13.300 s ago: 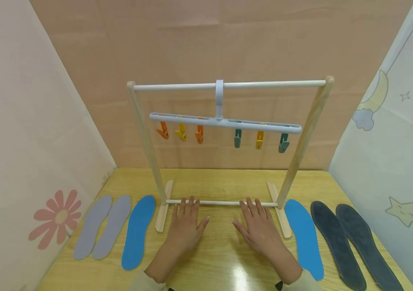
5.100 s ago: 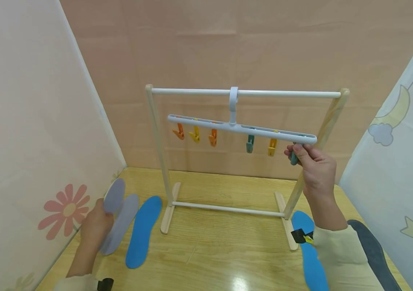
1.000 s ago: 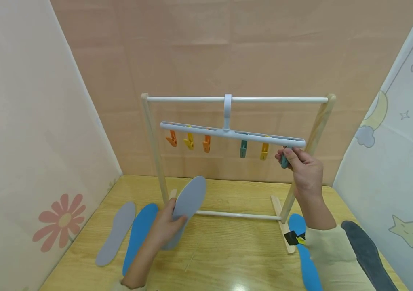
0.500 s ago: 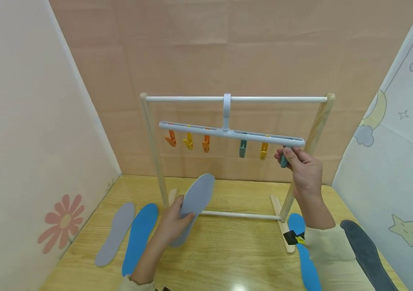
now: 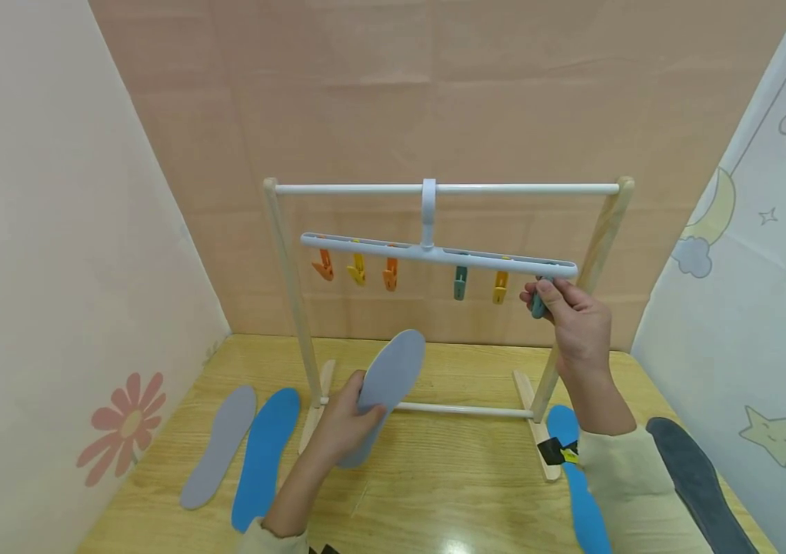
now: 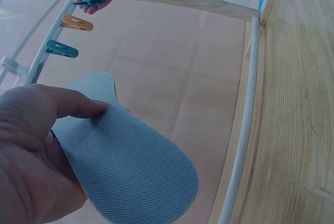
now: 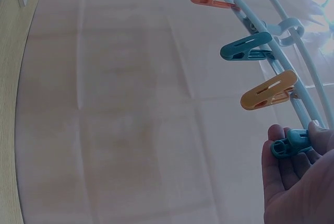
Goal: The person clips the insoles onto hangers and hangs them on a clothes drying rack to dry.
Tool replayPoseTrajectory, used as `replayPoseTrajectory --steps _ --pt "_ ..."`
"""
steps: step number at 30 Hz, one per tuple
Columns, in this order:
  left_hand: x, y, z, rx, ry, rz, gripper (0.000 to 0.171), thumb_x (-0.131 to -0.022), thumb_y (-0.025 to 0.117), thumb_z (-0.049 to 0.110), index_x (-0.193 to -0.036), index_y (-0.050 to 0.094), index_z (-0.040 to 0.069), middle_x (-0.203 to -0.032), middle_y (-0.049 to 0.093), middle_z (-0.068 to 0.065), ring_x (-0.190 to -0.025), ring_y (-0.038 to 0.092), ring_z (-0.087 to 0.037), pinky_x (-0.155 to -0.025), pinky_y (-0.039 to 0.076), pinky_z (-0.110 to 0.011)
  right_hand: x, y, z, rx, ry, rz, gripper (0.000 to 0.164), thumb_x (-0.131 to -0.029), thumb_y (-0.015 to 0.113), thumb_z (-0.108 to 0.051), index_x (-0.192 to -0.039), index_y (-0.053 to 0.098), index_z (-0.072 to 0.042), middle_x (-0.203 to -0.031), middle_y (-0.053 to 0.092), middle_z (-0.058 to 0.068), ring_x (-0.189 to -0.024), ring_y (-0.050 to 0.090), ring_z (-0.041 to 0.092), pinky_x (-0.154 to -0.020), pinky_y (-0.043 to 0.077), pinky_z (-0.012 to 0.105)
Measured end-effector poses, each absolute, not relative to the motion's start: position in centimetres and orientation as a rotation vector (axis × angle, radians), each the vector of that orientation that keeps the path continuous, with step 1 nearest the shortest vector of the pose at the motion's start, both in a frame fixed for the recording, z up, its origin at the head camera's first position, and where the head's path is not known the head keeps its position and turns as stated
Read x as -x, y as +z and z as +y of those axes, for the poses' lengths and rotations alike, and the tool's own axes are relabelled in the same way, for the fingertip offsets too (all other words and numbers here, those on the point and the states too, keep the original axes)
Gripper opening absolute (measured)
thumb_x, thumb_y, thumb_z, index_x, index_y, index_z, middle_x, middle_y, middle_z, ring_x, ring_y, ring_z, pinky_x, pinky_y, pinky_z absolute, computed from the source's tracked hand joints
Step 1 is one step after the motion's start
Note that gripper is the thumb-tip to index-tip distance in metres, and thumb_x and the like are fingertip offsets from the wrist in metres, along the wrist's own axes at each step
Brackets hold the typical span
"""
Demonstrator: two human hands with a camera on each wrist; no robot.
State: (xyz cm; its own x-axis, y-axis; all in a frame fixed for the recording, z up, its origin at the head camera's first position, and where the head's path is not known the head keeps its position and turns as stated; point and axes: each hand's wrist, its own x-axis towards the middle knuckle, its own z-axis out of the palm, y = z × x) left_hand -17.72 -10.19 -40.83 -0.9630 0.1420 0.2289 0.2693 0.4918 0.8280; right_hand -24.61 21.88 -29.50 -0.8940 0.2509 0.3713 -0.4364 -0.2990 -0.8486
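My left hand [image 5: 344,422] grips a grey insole [image 5: 396,365] around its middle, thumb on the near face, and holds it tilted in front of the rack's lower left. The left wrist view shows the insole's mesh-textured face [image 6: 135,166] close up. My right hand [image 5: 581,327] pinches the green clothespin [image 5: 540,302] at the right end of the white hanger [image 5: 379,248]. In the right wrist view that clothespin [image 7: 292,144] sits between thumb and fingers. A yellow clothespin [image 5: 500,288] and another green clothespin [image 5: 460,283] hang to its left.
The hanger hooks over the top bar of a wooden rack [image 5: 285,285]. Two orange clothespins and a yellow one [image 5: 357,269] hang on its left half. On the table lie a grey insole [image 5: 220,446], blue insoles [image 5: 266,458] at both sides, and a dark insole [image 5: 701,481] far right.
Over the last second my left hand has carried the grey insole rightward. Earlier it was lifted from beside the other grey insole at left. My right hand stays on the green clothespin.
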Motion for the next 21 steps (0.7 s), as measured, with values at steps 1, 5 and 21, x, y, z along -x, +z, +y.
replayPoseTrajectory --steps 1,5,21 --pt "17.8 -40.8 -10.1 0.360 -1.463 -2.606 0.034 -0.092 0.072 0.012 -0.121 0.056 0.006 -0.119 0.068 -0.020 -0.107 0.066 -0.040 -0.083 0.053 -0.060 24.6 -29.5 21.9 -0.234 2.222 -1.534 0.019 -0.091 0.075 -0.010 -0.105 0.076 0.003 -0.085 0.077 0.007 -0.077 0.076 0.016 -0.080 0.058 0.029" --pt "17.8 -40.8 -9.7 0.364 -1.430 -2.620 0.033 -0.092 0.073 0.014 -0.119 0.056 0.007 -0.118 0.069 -0.019 -0.105 0.067 -0.039 -0.082 0.053 -0.060 24.6 -29.5 21.9 -0.236 2.220 -1.542 0.019 -0.091 0.075 -0.011 -0.105 0.076 0.002 -0.086 0.077 0.007 -0.078 0.076 0.015 -0.080 0.058 0.029" --pt "18.2 -40.8 -8.2 0.472 -1.568 -2.584 0.038 -0.095 0.071 0.013 -0.127 0.054 0.003 -0.124 0.065 -0.024 -0.111 0.065 -0.043 -0.085 0.053 -0.062 24.6 -29.5 22.0 -0.235 2.212 -1.556 0.022 -0.091 0.076 -0.012 -0.107 0.076 0.002 -0.087 0.078 0.006 -0.079 0.076 0.015 -0.080 0.058 0.028"
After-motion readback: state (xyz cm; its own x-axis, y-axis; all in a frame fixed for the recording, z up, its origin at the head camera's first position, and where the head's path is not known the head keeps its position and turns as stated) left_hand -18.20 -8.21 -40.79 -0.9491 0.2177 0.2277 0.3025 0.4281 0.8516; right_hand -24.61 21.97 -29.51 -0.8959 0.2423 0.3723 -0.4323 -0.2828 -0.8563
